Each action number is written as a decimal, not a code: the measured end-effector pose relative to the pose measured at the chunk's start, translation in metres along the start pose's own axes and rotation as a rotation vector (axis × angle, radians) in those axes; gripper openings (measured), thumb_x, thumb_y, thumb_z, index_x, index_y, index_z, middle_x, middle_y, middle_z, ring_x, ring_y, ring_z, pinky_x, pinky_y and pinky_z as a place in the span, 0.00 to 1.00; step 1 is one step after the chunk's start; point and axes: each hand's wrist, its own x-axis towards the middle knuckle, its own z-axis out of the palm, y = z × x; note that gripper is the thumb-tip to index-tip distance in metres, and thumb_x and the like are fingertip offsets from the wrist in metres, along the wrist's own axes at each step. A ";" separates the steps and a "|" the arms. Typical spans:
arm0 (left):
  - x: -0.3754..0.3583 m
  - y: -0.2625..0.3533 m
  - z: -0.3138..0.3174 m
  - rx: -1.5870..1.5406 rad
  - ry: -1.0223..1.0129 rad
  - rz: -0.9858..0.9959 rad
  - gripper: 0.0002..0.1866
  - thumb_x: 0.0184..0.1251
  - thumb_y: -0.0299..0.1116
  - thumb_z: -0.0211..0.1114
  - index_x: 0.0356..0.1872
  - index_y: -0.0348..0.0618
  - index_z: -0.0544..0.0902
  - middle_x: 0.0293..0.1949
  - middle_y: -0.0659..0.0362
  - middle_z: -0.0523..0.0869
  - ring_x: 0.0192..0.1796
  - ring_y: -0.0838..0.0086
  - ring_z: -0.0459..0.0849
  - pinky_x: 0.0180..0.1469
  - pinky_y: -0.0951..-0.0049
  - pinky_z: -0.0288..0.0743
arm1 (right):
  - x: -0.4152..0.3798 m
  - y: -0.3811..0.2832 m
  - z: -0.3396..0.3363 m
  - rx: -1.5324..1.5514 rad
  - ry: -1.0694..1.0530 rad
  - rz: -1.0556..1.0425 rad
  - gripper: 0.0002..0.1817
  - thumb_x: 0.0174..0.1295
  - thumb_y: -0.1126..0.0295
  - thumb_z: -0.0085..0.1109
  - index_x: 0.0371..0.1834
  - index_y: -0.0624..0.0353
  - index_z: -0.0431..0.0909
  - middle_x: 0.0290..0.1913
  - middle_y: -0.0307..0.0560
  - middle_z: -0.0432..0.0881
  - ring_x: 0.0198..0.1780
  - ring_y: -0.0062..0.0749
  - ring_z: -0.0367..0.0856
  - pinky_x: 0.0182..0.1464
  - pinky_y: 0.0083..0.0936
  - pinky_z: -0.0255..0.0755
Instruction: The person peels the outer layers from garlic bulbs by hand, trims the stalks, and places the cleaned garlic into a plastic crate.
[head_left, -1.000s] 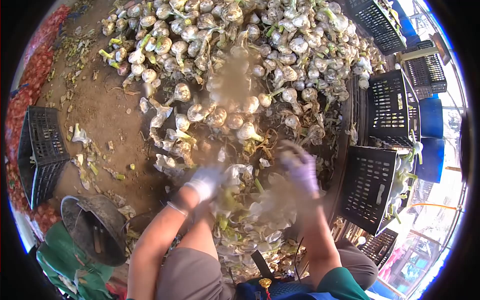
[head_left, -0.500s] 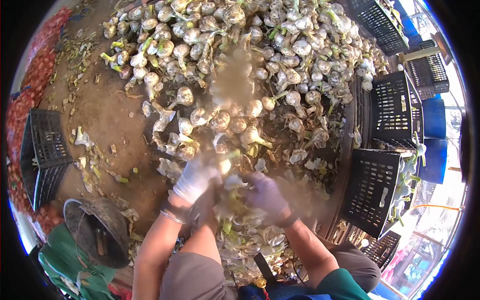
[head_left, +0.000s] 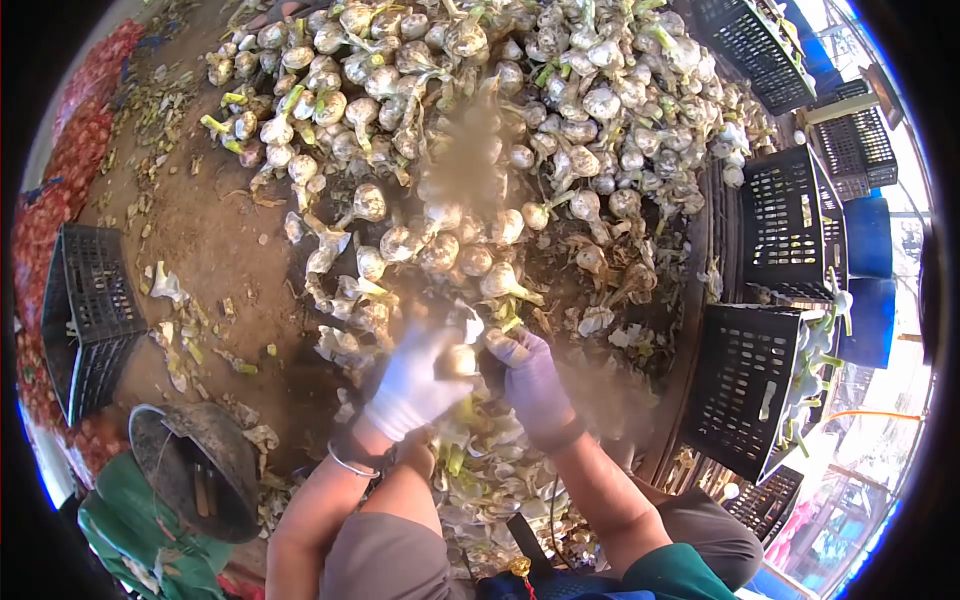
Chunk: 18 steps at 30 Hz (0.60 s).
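Head view: gloved left hand (head_left: 415, 385) and right hand (head_left: 530, 375) fingers pinch one bulb (head_left: 458, 360), steadying it above the peelings (head_left: 490, 470)

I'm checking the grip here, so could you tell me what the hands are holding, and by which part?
Both hands hold one garlic bulb: the left hand cups its left side, and the right hand is at its right side.

Strong daylight floods our fisheye view, which curves hard into a black circular border. Glare washes out the sky right of the black crate (head_left: 745, 385). A blurred smudge sits above that crate's left, over the bulb pile (head_left: 560, 110); we see soft shadow between bulbs.
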 end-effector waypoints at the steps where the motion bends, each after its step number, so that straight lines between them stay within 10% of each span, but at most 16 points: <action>1: 0.000 -0.002 0.001 -0.001 0.000 0.002 0.25 0.51 0.32 0.75 0.51 0.38 0.78 0.49 0.55 0.81 0.50 0.68 0.82 0.52 0.71 0.77 | 0.002 0.000 -0.006 0.000 0.001 -0.002 0.10 0.62 0.64 0.61 0.36 0.61 0.76 0.25 0.34 0.76 0.24 0.17 0.72 0.26 0.16 0.65; 3: -0.001 -0.010 0.000 -0.806 -0.117 -0.430 0.23 0.56 0.33 0.72 0.51 0.37 0.77 0.50 0.54 0.81 0.49 0.67 0.82 0.52 0.70 0.77 | 0.003 -0.002 -0.013 0.010 -0.151 -0.099 0.08 0.62 0.67 0.60 0.33 0.60 0.76 0.25 0.35 0.77 0.23 0.19 0.73 0.26 0.16 0.66; 7: -0.006 -0.016 -0.007 -1.129 -0.233 -0.582 0.20 0.64 0.31 0.66 0.53 0.31 0.76 0.45 0.57 0.83 0.46 0.73 0.82 0.53 0.72 0.76 | 0.007 0.002 -0.020 -0.218 -0.220 -0.220 0.05 0.62 0.70 0.58 0.34 0.61 0.78 0.23 0.34 0.76 0.23 0.18 0.73 0.27 0.16 0.68; 13: 0.000 0.000 -0.002 -1.070 -0.095 -0.494 0.30 0.52 0.29 0.74 0.57 0.34 0.74 0.44 0.58 0.84 0.45 0.74 0.82 0.48 0.72 0.77 | 0.007 0.000 -0.010 -0.149 -0.148 -0.204 0.19 0.64 0.65 0.60 0.52 0.68 0.74 0.39 0.39 0.80 0.38 0.21 0.78 0.38 0.18 0.74; 15: 0.000 -0.005 0.004 -0.237 0.035 -0.099 0.35 0.45 0.32 0.78 0.57 0.39 0.74 0.40 0.55 0.83 0.43 0.65 0.83 0.48 0.69 0.78 | 0.002 0.003 -0.003 -0.001 -0.144 -0.143 0.24 0.64 0.62 0.61 0.56 0.70 0.72 0.40 0.41 0.80 0.40 0.23 0.78 0.41 0.20 0.75; 18: 0.000 0.010 0.001 -0.098 -0.002 -0.038 0.36 0.45 0.33 0.77 0.59 0.42 0.71 0.46 0.48 0.78 0.46 0.52 0.81 0.50 0.61 0.77 | -0.003 -0.001 0.009 -0.046 -0.102 -0.132 0.20 0.63 0.64 0.64 0.51 0.68 0.75 0.39 0.40 0.80 0.37 0.20 0.77 0.38 0.17 0.74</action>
